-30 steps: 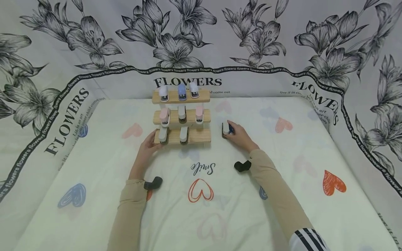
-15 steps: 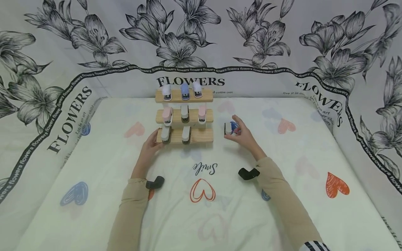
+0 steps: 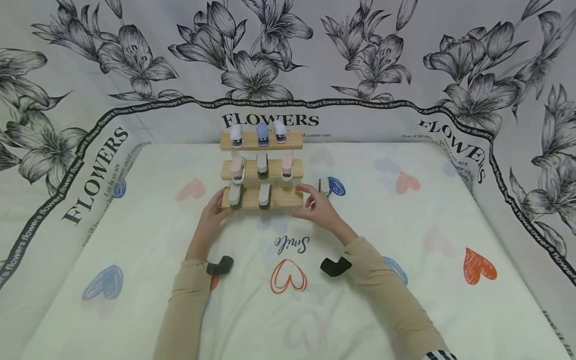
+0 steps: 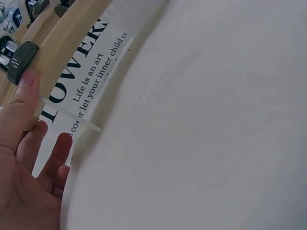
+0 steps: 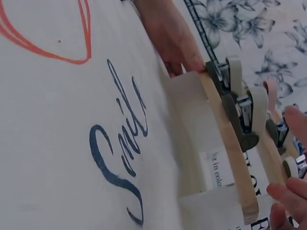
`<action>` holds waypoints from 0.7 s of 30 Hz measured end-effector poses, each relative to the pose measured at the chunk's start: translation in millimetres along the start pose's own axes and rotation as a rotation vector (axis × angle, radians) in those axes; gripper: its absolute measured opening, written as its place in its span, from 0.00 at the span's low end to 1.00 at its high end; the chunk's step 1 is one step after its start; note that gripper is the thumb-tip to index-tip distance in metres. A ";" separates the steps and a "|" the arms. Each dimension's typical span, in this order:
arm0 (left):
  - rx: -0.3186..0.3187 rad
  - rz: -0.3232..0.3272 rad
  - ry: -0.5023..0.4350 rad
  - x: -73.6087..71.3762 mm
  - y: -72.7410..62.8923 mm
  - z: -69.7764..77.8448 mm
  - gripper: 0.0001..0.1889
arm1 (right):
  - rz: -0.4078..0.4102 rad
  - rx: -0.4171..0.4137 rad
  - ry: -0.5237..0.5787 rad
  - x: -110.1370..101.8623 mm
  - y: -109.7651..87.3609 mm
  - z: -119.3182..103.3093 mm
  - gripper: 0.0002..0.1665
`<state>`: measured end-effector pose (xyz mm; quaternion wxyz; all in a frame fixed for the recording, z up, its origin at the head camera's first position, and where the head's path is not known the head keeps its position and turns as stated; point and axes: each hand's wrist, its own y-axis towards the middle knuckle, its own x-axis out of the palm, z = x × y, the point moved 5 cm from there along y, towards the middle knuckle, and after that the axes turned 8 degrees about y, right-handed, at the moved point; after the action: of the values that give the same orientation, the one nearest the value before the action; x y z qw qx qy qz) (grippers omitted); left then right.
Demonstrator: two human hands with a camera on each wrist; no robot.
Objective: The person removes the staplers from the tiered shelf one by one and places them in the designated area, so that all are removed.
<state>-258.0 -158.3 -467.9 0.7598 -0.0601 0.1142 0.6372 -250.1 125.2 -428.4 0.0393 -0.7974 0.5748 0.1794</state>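
A three-tier wooden display rack (image 3: 285,198) holds several mini staplers. Its lowest shelf carries two pale staplers (image 3: 264,195) with dark green bases. My left hand (image 3: 210,216) grips the left end of that shelf, thumb on the wood against a stapler's base (image 4: 23,62) in the left wrist view. At the shelf's right end is my right hand (image 3: 320,209), with thumb and index finger spread apart and nothing between them. In the right wrist view its fingers (image 5: 290,194) are beside the shelf end. A pale stapler (image 3: 323,186) stands on the cloth just right of the rack.
Pink staplers (image 3: 287,166) and a pale one fill the middle shelf; a blue stapler (image 3: 263,134) sits between two white ones on top. A heart-printed cloth (image 3: 288,315) covers the table. Behind the rack hangs a flower-print curtain (image 3: 369,117).
My right hand has let go of the pale stapler, left it standing on the cloth, and moved left to the rack's lowest shelf. The left hand has stayed at the rack.
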 end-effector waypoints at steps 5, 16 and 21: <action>-0.008 0.004 0.011 -0.6 -0.1 -2.7 0.34 | -0.022 0.028 -0.058 15.5 6.6 -4.5 0.44; -0.012 0.014 0.055 -6.0 1.1 -23.7 0.35 | -0.112 0.068 -0.190 51.0 33.7 -12.5 0.51; 0.017 0.001 0.035 -2.7 4.2 -20.3 0.35 | -0.081 0.066 -0.290 55.9 43.9 -16.5 0.52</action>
<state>-264.6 -164.9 -486.6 0.7577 -0.0646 0.1332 0.6355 -271.6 55.6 -425.3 0.1552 -0.7839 0.5361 0.2721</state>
